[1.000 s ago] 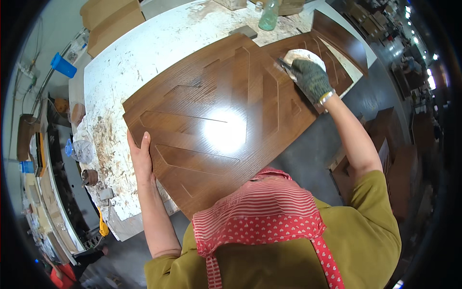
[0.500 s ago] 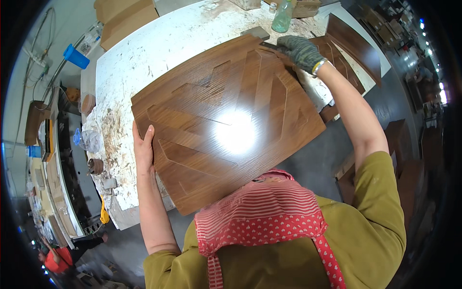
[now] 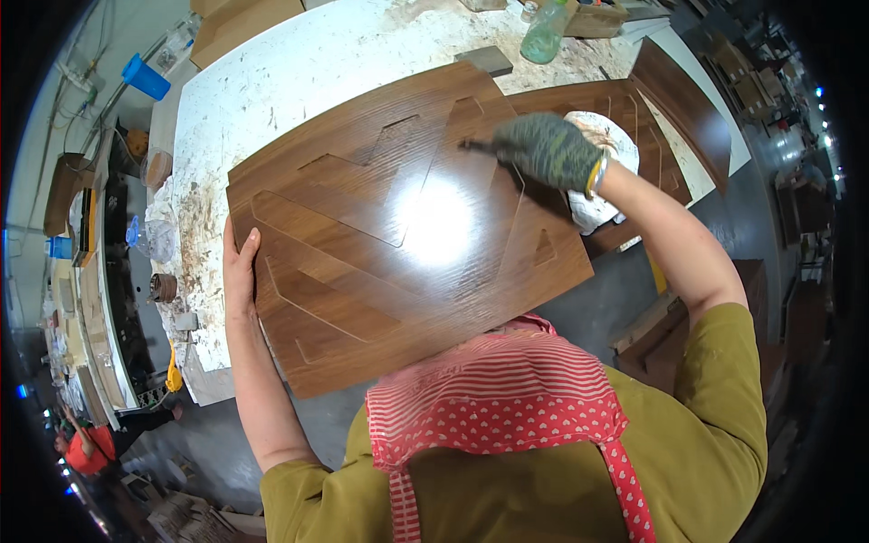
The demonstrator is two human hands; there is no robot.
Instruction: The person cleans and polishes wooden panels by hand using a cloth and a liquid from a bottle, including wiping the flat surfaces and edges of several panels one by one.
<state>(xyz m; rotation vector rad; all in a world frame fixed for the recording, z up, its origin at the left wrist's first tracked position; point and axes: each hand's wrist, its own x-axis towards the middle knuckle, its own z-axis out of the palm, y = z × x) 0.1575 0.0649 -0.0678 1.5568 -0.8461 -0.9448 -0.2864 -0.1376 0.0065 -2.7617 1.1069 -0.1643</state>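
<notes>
A brown wood-grain panel (image 3: 344, 271) with carved angular grooves is tilted up in front of me, its near edge against my apron. My left hand (image 3: 241, 276) grips the panel's left edge, thumb on the face. My right hand (image 3: 548, 152), in a dark camouflage-patterned knit glove, is closed above the panel's upper right part. A small, thin dark tool (image 3: 477, 145) sticks out from its fingers over the grooves; its exact kind is not clear. Bright glare hides the middle of the panel.
On the stained white table (image 3: 272, 109) are a green bottle (image 3: 546, 32), a grey block (image 3: 484, 61) and a stained white cloth (image 3: 597, 204). More brown panels (image 3: 683, 100) lie at right. A blue cup (image 3: 145, 77) stands at far left. A person in red (image 3: 89, 450) is at lower left.
My right hand with the dark tool has moved from the panel's far corner nearer, onto its face. The panel has shifted slightly left with my left hand, uncovering the white cloth.
</notes>
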